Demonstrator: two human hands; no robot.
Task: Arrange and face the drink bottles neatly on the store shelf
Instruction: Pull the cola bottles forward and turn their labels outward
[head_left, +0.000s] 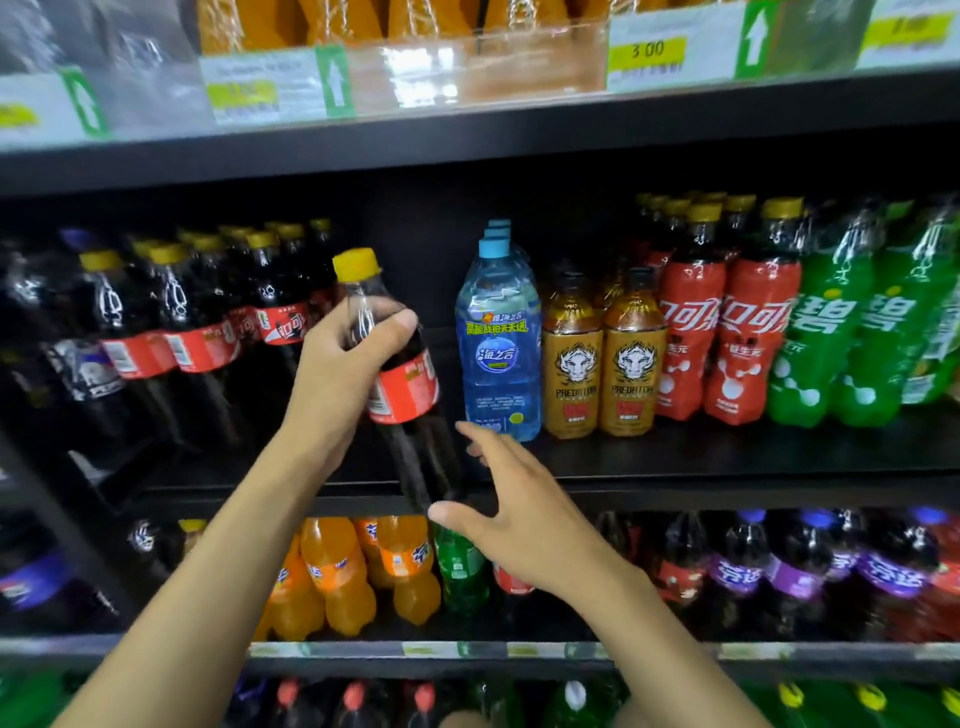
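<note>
Head view, looking into a store's drink shelves. A little left of centre, the person's left hand (343, 364) grips a cola bottle (404, 395) round its shoulder, thumb across the front and fingers curled behind. The bottle is held clear of its row and tilted: its yellow cap points to 11 o'clock, its dark base to 5 o'clock, and the base hangs just at the front lip of the middle shelf (727, 488). Its red label is turned partly away to the right (only an edge of the lettering shows).

From 5 o'clock the right hand (519, 525) reaches in, holding nothing, fingers spread, thumb tip just beside the bottle's base; I cannot tell whether it touches.

At 9 o'clock of the bottle stands the row of matching cola bottles (197, 332). At 3 o'clock stands a blue water bottle (498, 353), then gold energy drinks (571, 364). Between them lies a dark gap, straight behind the held bottle at 12 o'clock.

The coming move likely turns on that tilt: the base must swing back under the cap, upright, into the gap. The right hand sits nearer the base, so it looks best placed to guide it.
</note>
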